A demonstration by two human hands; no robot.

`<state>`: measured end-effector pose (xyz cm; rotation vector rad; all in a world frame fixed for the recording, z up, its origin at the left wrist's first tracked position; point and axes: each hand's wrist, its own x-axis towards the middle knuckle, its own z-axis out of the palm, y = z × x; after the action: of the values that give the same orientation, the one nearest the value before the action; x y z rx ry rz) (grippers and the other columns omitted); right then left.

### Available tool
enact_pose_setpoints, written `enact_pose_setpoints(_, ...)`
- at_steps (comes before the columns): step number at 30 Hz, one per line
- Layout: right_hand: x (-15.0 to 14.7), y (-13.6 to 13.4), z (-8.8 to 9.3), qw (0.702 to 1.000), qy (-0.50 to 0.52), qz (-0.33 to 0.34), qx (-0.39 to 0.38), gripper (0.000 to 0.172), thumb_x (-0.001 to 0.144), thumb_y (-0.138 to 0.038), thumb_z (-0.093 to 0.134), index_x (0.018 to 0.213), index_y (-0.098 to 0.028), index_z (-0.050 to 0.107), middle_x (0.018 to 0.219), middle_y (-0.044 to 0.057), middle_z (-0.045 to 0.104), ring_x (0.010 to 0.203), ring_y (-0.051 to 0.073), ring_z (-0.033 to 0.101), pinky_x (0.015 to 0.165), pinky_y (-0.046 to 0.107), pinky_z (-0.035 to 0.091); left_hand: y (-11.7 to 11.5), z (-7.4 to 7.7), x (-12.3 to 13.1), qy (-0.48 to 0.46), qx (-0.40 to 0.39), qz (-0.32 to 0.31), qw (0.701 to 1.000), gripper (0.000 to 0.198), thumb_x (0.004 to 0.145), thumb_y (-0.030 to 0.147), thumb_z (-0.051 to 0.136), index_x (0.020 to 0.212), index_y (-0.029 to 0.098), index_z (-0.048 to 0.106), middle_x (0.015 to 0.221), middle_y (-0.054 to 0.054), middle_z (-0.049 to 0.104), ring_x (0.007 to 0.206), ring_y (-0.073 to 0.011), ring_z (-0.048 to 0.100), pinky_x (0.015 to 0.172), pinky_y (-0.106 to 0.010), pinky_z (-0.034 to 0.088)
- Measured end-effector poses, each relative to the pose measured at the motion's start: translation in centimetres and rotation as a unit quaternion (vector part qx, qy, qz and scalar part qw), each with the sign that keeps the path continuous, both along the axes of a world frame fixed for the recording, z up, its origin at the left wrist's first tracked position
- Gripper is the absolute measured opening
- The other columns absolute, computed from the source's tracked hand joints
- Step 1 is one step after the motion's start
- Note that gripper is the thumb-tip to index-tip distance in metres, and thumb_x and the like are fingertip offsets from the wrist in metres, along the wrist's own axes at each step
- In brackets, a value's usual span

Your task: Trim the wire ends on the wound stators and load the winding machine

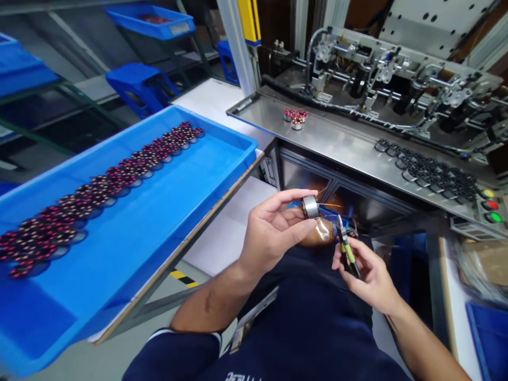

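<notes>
Between the thumb and fingers of my left hand point(273, 225) is a small motor stator point(310, 207), a round part with a silver metal side. Thin copper wires point(329, 205) stick out from it to the right. My right hand point(367, 272) is closed around a pair of cutting pliers point(347, 248) with yellow-green and black handles. The pliers' jaws point up, just right of the stator and close below its wire ends, apart from the stator body. Whether the jaws touch a wire I cannot tell.
A long blue tray point(174, 196) on the left holds rows of wound stators point(119, 177). Three red-and-copper stators point(296, 124) sit on the metal machine ledge point(337, 143). Several black stators point(436, 172) stand farther right, near control buttons point(492, 205). Machine fixtures point(381, 74) rise behind.
</notes>
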<state>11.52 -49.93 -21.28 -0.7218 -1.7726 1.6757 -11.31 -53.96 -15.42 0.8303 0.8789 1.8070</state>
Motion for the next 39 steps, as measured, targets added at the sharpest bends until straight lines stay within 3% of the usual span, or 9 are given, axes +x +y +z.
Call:
enact_pose_setpoints(3, 0.4, -0.7, 1.0, 0.998, 0.009, -0.006, 0.069, 0.067, 0.085, -0.003, 0.059, 0.143, -0.034, 0.05, 0.106, 0.004, 0.068, 0.085, 0.014, 0.069, 0.076, 0.027, 0.058, 0.3, 0.1, 0.8, -0.002, -0.001, -0.017, 1.0, 0.035, 0.075, 0.008, 0.083, 0.107, 0.022, 0.077, 0.096, -0.003, 0.081, 0.083, -0.0136, 0.078, 0.075, -0.019, 0.065)
enact_pose_setpoints(6, 0.4, -0.4, 1.9, 0.991, 0.016, 0.026, 0.131, 0.075, 0.083, -0.004, 0.058, 0.151, -0.032, 0.043, 0.114, 0.007, 0.068, 0.095, 0.02, 0.069, 0.087, 0.038, 0.059, 0.3, 0.3, 1.2, 0.002, -0.001, -0.023, 1.0, 0.035, 0.076, 0.007, 0.082, 0.107, 0.022, 0.077, 0.094, -0.002, 0.082, 0.081, -0.0126, 0.078, 0.073, -0.017, 0.064)
enact_pose_setpoints(9, -0.1, 0.1, 2.3, 0.983, 0.0, 0.052, 0.175, 0.079, 0.078, -0.006, 0.059, 0.152, -0.03, 0.043, 0.121, 0.01, 0.067, 0.111, 0.027, 0.065, 0.101, 0.047, 0.052, -0.1, 0.5, 1.2, 0.005, 0.008, -0.027, 1.0, 0.035, 0.077, 0.006, 0.08, 0.107, 0.023, 0.076, 0.093, -0.002, 0.082, 0.082, -0.013, 0.078, 0.073, -0.017, 0.064)
enact_pose_setpoints(12, -0.7, 0.5, 2.6, 0.977, 0.005, 0.064, 0.204, 0.081, 0.076, -0.006, 0.06, 0.152, -0.029, 0.043, 0.122, 0.01, 0.067, 0.114, 0.029, 0.064, 0.103, 0.047, 0.051, -0.5, 0.6, 1.1, 0.003, 0.009, -0.028, 1.0, 0.035, 0.078, 0.005, 0.079, 0.108, 0.023, 0.076, 0.091, -0.002, 0.082, 0.081, -0.0132, 0.078, 0.073, -0.016, 0.064)
enact_pose_setpoints(22, -1.4, 0.3, 2.8, 0.979, 0.033, 0.064, 0.19, 0.078, 0.079, -0.004, 0.058, 0.151, -0.032, 0.045, 0.104, 0.008, 0.067, 0.087, 0.023, 0.067, 0.079, 0.04, 0.061, -0.6, 0.3, 0.9, 0.018, -0.013, -0.016, 1.0, 0.034, 0.076, 0.009, 0.082, 0.106, 0.022, 0.076, 0.09, -0.003, 0.081, 0.078, -0.0133, 0.077, 0.07, -0.018, 0.064)
enact_pose_setpoints(35, -1.1, -0.2, 2.8, 0.978, 0.027, 0.046, 0.202, 0.082, 0.077, 0.0, 0.056, 0.15, -0.036, 0.047, 0.093, 0.005, 0.066, 0.075, 0.019, 0.062, 0.066, 0.031, 0.058, -0.6, 0.1, 1.2, 0.031, -0.019, -0.009, 0.999, 0.034, 0.074, 0.012, 0.084, 0.105, 0.02, 0.075, 0.091, -0.004, 0.081, 0.079, -0.0159, 0.077, 0.07, -0.021, 0.064)
enact_pose_setpoints(39, -0.8, -0.5, 2.8, 0.983, 0.029, 0.041, 0.178, 0.078, 0.078, -0.001, 0.056, 0.148, -0.032, 0.049, 0.092, 0.005, 0.067, 0.069, 0.016, 0.062, 0.065, 0.03, 0.058, -0.7, -0.3, 1.0, 0.038, 0.002, -0.024, 0.999, 0.036, 0.075, 0.011, 0.083, 0.109, 0.02, 0.074, 0.102, -0.007, 0.08, 0.084, -0.0176, 0.078, 0.072, -0.023, 0.065)
